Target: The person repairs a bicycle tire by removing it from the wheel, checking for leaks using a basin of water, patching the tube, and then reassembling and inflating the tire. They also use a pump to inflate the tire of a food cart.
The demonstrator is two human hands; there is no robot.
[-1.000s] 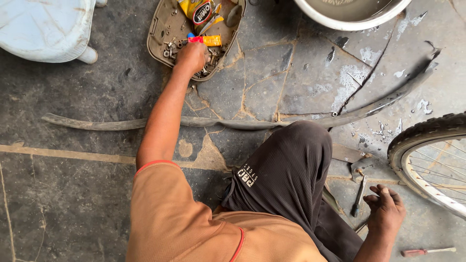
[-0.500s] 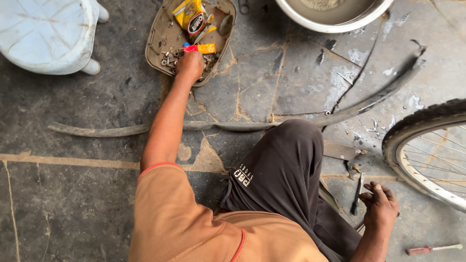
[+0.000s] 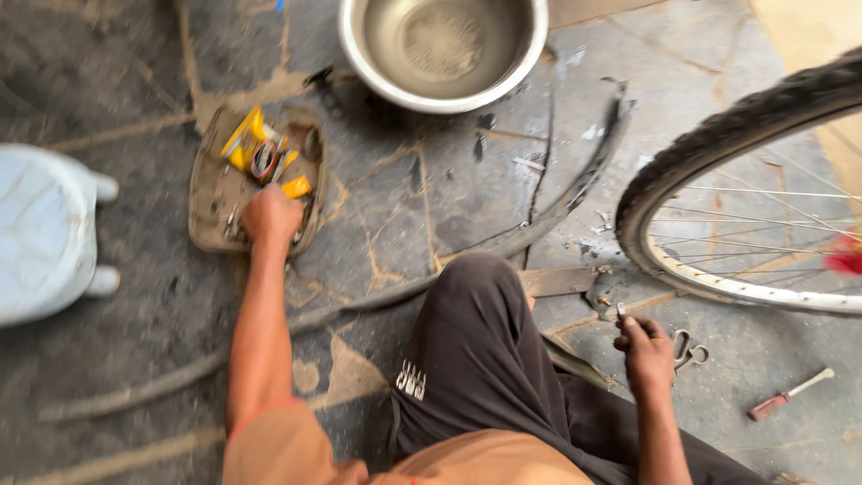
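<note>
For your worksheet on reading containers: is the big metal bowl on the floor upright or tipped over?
Upright. The metal bowl sits with its round rim facing up, and its inside bottom shows. Whether any liquid is in it cannot be told.

The left hand [image 3: 271, 216] reaches into a shallow, grimy tray [image 3: 208, 202] lying flat on the cracked stone floor, its fingers curled down among small metal bits near the tray's lower edge. Just above the hand lie a yellow packet [image 3: 244, 144], a small round tin [image 3: 265, 160] and an orange tube [image 3: 297, 187], all blurred. The right hand [image 3: 646, 350] hovers low beside the knee, pinching a small metal piece [image 3: 620, 310] that stands upright between its fingertips; what it is cannot be told.
</note>
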